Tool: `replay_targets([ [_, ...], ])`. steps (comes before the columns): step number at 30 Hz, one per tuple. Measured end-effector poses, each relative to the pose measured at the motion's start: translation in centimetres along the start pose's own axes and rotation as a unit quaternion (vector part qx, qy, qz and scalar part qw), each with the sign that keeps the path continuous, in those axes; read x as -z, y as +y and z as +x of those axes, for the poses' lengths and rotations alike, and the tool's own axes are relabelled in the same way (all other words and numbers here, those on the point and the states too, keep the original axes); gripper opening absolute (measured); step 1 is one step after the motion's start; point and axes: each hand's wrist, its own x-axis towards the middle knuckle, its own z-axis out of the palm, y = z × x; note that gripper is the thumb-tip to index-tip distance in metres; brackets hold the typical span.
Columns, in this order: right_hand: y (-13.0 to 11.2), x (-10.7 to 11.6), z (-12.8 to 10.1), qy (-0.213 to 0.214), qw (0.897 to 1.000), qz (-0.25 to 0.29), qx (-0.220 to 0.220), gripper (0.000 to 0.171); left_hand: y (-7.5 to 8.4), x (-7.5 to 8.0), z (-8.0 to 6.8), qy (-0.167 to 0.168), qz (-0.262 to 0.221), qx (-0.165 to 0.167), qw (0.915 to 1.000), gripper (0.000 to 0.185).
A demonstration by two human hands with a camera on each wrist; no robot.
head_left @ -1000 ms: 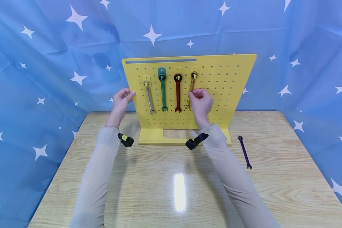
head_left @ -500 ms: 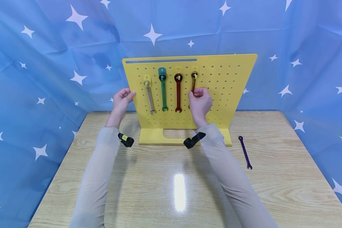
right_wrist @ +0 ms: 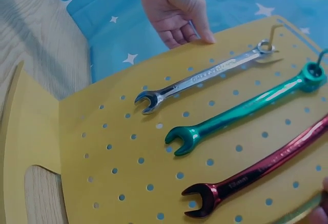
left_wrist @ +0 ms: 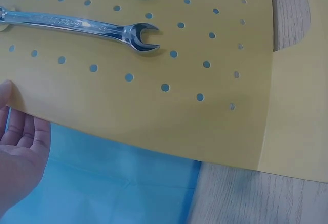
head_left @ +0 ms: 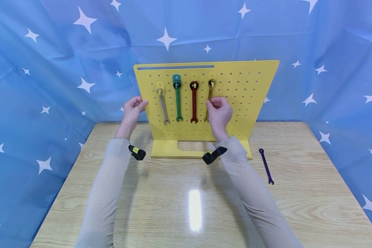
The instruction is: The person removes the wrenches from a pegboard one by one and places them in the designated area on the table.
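Steadiness matters most: the left hand (head_left: 132,109) should brace the yellow pegboard's (head_left: 241,100) left edge while the right hand (head_left: 219,112), pinching the gold wrench (head_left: 209,93) hanging rightmost on its hook, settles it plumb.

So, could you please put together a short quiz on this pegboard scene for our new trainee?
1. True or false: the purple wrench hangs on the yellow pegboard.
2. Which wrench do the fingers of the right hand pinch? A silver, B green, C red, D gold.
3. Fill in: the left hand holds the pegboard's ____ edge.

Key
1. False: it lies on the table, right of the board.
2. D: the gold wrench, beside the red wrench, green wrench and silver wrench.
3. Left.
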Motion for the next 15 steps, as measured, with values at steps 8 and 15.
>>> replay_targets([
  [8, -0.2, 0.5, -0.1, -0.037, 0.997, 0.070, -0.016, 0.017, 0.0, 0.0, 0.0, -0.001, 0.006, 0.002, 1.0000, 0.011],
  [15, -0.3, 1.3, -0.4, -0.065, 0.993, 0.097, -0.018, 0.017, -0.1, 0.0, 0.1, -0.003, 0.003, 0.000, 1.0000, 0.010],
])
